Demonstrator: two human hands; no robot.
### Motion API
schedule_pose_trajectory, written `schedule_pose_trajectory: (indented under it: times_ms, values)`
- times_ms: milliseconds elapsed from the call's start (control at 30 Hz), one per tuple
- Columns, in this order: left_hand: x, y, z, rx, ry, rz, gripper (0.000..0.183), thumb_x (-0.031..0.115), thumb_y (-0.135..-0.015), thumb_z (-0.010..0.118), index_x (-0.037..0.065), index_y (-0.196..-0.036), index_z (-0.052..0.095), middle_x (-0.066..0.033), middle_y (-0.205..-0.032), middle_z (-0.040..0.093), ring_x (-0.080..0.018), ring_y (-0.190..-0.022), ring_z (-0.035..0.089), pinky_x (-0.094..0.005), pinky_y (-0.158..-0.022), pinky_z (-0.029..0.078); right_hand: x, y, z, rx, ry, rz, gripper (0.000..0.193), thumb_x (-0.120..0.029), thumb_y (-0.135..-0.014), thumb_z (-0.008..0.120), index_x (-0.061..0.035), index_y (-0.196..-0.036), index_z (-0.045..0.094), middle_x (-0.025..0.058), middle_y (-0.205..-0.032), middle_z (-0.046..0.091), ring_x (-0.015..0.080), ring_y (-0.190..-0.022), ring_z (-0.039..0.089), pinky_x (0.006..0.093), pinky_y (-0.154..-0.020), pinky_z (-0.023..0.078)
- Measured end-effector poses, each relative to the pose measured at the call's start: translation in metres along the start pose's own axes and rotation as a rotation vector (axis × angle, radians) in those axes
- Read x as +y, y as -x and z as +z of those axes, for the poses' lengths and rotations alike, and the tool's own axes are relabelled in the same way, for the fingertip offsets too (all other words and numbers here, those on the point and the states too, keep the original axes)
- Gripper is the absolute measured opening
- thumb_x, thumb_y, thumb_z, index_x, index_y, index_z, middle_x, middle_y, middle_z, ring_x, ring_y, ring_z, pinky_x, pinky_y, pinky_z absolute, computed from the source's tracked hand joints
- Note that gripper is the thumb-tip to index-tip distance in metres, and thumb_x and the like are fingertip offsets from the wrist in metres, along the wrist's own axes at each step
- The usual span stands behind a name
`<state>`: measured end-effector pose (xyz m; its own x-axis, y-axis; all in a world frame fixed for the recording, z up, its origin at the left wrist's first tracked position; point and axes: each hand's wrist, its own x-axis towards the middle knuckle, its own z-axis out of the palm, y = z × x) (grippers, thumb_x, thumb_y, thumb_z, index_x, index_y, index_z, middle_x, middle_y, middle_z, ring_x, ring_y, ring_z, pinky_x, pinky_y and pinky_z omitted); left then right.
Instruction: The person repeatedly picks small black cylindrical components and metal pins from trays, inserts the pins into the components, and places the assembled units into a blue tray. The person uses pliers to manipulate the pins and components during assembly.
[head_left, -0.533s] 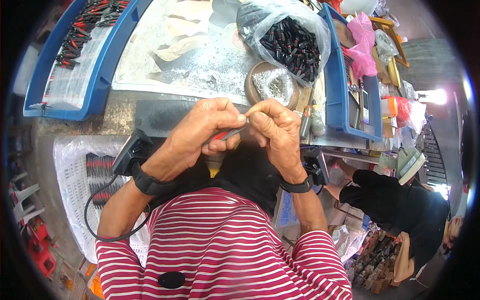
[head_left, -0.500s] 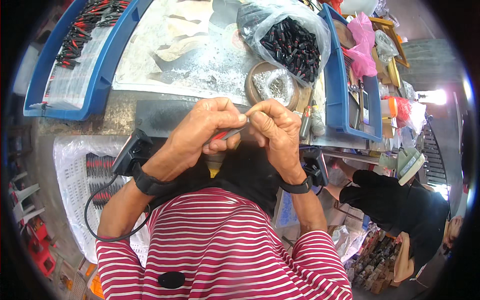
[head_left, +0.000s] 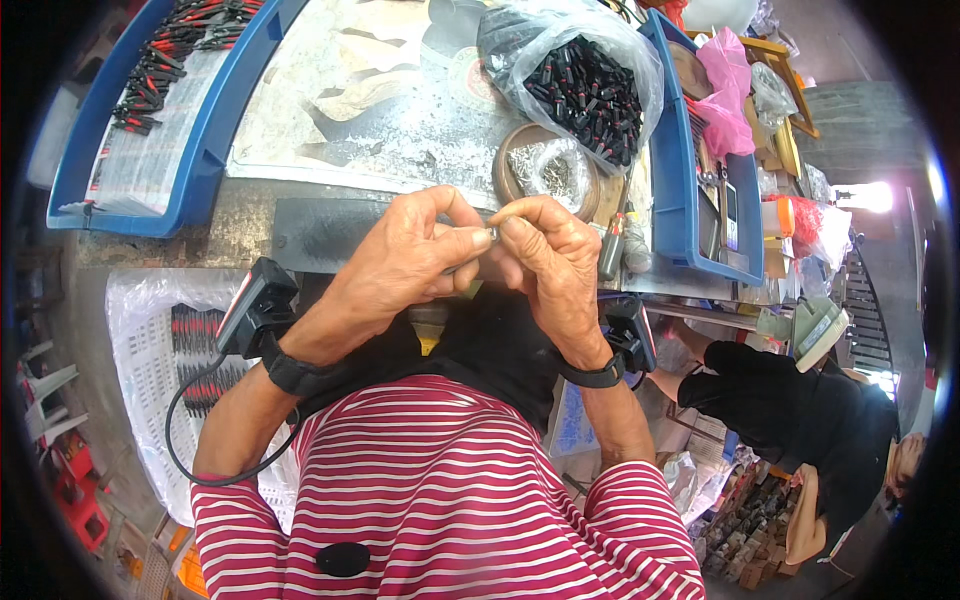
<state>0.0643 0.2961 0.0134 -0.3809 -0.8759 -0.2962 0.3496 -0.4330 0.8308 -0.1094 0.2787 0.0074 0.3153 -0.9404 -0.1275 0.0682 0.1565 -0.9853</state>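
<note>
In front of my chest, close to the table's near edge, both hands meet. My left hand [head_left: 415, 245] is closed with its thumb and fingers pressed together; the black-and-red piece seen in it half a second ago is now nearly all hidden behind the fingers. Between the two thumbs shows a tiny silvery metal part [head_left: 493, 232]. The fingertips of my right hand [head_left: 548, 250] pinch around that part, touching my left fingertips. Just beyond them stands a round wooden bowl [head_left: 507, 180] holding small metal bits in clear plastic.
Behind the bowl, a clear bag [head_left: 520, 70] holds many black-and-red pieces. Blue bins [head_left: 195, 170] flank the worktable [head_left: 320, 150]. A screwdriver [head_left: 611, 250] lies right of my hand. A white basket [head_left: 140, 350] stands lower left. Another person [head_left: 800, 410] is at the right.
My left hand has rolled over, so the black-and-red piece has gone out of sight behind its fingers. The tiny metal part shows more plainly between the thumbs. My right hand has hardly moved.
</note>
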Motion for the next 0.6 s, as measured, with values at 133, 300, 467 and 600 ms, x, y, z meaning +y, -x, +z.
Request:
schedule_pose_trajectory:
  times_ms: [133, 300, 467, 600]
  values:
    - [0.0015, 0.0004, -0.0044, -0.046, 0.027, 0.01, 0.014, 0.017, -0.09, 0.056, 0.004, -0.09, 0.05, -0.0004, -0.058, 0.05, -0.0022, -0.046, 0.036, -0.0178, -0.04, 0.024, 0.0003, -0.0005, 0.0002, -0.006, 0.025, -0.013, 0.015, -0.014, -0.09, 0.06, 0.0002, -0.094, 0.062, 0.0019, -0.067, 0.058, 0.0046, -0.05, 0.045, 0.0175, -0.045, 0.032]
    - [0.0032, 0.0022, -0.0058, -0.016, 0.013, -0.016, 0.015, 0.018, -0.091, 0.054, 0.003, -0.089, 0.05, -0.0004, -0.058, 0.05, -0.0023, -0.046, 0.036, -0.0179, -0.04, 0.025, 0.0007, -0.0015, 0.0018, -0.009, 0.007, -0.01, 0.015, -0.014, -0.09, 0.06, 0.0005, -0.095, 0.062, 0.0029, -0.068, 0.059, 0.005, -0.051, 0.046, 0.0176, -0.045, 0.032]
    - [0.0, 0.0008, -0.0037, -0.014, -0.052, 0.054, 0.018, 0.023, -0.092, 0.054, 0.005, -0.091, 0.05, 0.0013, -0.059, 0.049, -0.0012, -0.045, 0.033, -0.017, -0.04, 0.022, 0.0004, -0.0021, 0.0033, -0.012, 0.038, -0.019, 0.015, -0.014, -0.09, 0.06, 0.0006, -0.095, 0.061, 0.0033, -0.068, 0.06, 0.0054, -0.051, 0.047, 0.0176, -0.044, 0.033]
    - [0.0007, 0.0026, -0.0047, 0.019, -0.062, 0.033, 0.014, 0.016, -0.089, 0.054, 0.002, -0.088, 0.051, 0.0002, -0.059, 0.05, -0.0028, -0.049, 0.039, -0.0181, -0.043, 0.028, 0.0, -0.0019, 0.0048, -0.007, 0.043, -0.014, 0.015, -0.013, -0.09, 0.059, 0.0006, -0.096, 0.061, 0.0037, -0.068, 0.06, 0.0057, -0.051, 0.048, 0.0179, -0.045, 0.034]
